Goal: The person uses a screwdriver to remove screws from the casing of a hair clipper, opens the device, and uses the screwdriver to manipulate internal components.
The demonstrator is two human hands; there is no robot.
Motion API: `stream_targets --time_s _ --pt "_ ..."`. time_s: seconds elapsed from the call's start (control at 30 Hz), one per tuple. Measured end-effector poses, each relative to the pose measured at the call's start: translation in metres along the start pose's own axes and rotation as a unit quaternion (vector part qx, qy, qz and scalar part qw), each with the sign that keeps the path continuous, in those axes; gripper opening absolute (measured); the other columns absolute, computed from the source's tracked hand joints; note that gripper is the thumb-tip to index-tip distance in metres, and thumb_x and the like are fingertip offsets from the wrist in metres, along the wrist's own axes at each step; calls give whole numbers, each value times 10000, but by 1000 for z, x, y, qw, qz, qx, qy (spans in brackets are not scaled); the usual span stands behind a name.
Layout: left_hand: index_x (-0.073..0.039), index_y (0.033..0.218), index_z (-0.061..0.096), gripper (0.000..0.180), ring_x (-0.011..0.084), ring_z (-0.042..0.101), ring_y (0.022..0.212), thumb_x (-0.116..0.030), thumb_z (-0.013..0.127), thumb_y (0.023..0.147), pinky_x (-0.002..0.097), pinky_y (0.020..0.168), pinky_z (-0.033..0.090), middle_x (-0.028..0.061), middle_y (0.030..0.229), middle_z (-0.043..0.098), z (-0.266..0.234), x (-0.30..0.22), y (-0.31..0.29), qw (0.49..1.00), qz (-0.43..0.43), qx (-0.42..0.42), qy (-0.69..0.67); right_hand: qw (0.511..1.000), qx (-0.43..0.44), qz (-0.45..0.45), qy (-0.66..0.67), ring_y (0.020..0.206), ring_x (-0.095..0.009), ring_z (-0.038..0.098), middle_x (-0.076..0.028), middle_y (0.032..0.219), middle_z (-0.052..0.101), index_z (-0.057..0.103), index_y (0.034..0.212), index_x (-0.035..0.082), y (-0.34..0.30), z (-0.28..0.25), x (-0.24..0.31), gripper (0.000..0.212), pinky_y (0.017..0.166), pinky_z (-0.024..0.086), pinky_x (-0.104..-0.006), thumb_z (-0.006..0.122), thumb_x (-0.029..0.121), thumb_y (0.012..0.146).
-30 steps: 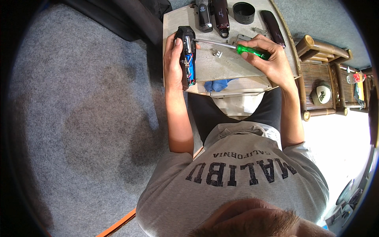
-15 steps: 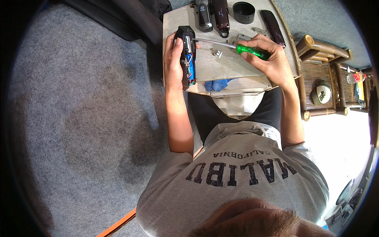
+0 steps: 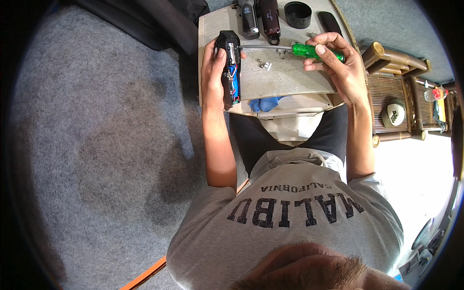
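My left hand (image 3: 213, 75) is wrapped round an opened black hair clipper (image 3: 233, 50), held upright at the table's left edge. Inside its casing a blue battery (image 3: 235, 79), thin wires and a metal part show. In my right hand (image 3: 342, 67) is a screwdriver with a clear green handle (image 3: 309, 51), gripped between thumb and fingers. Its steel shaft (image 3: 268, 47) lies nearly level, and the tip meets the clipper's side near the metal part; exact contact is too small to tell. A small white and metal piece (image 3: 266, 65) lies on the table between my hands.
On the table (image 3: 285, 79) stand a grey clipper (image 3: 249, 21), a dark red clipper body (image 3: 270, 21), a round black lid (image 3: 297, 15) and a dark casing (image 3: 329, 23). Blue cloth (image 3: 265, 104) sits in the opening below. Bamboo furniture (image 3: 386, 92) holds a cap (image 3: 394, 115) at right.
My right hand has shifted right and slightly up, its fingers loosened and re-placed on the screwdriver handle. The handle now lies more level. The clipper in my left hand has barely moved.
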State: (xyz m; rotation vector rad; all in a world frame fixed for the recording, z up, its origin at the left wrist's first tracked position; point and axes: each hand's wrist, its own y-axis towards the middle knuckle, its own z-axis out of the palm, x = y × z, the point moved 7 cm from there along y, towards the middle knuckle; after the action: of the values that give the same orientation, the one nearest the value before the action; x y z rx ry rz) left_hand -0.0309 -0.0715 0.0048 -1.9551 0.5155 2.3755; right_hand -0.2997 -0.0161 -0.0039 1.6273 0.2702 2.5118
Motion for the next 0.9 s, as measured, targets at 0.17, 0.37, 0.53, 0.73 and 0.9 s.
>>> stream_targets --time_s 0.17,0.37,0.53,0.73,0.9 --pt "-54 1413 554 447 106 670 750 -372 597 1100 257 664 540 109 1000 738 3 -1 -1 1000 -12 22 5 998 -22 -36 -47 913 -217 772 -178 1122 752 646 1234 -43 1 1 4 317 824 663 -322 702 223 1070" --pt "-46 1416 553 448 151 693 680 -362 602 1102 275 583 541 138 985 735 0 -1 0 1000 5 -2 18 966 -120 57 -223 460 -47 534 5 689 673 644 1065 72 -8 6 8 247 410 345 -213 693 313 1083" --pt "-41 1386 582 407 155 684 644 -333 605 1103 280 572 540 139 957 736 5 -1 0 1000 -17 3 24 974 -103 -7 -202 528 -15 464 37 751 655 624 1149 74 -6 -5 7 245 469 315 -209 743 266 1054" --pt "-36 1350 592 396 153 692 640 -345 597 1103 273 558 542 138 965 743 -4 1 4 999 -25 -19 18 946 -16 -103 -309 794 -44 540 -9 855 697 572 1246 70 -7 7 9 346 727 436 -232 779 236 1024" --pt "-33 1323 611 381 138 695 641 -349 580 1112 257 552 546 138 960 746 -7 2 7 999 -21 -16 24 953 -25 -69 -292 837 -65 560 -29 902 689 590 1220 60 -5 7 4 309 798 463 -257 776 211 1023"
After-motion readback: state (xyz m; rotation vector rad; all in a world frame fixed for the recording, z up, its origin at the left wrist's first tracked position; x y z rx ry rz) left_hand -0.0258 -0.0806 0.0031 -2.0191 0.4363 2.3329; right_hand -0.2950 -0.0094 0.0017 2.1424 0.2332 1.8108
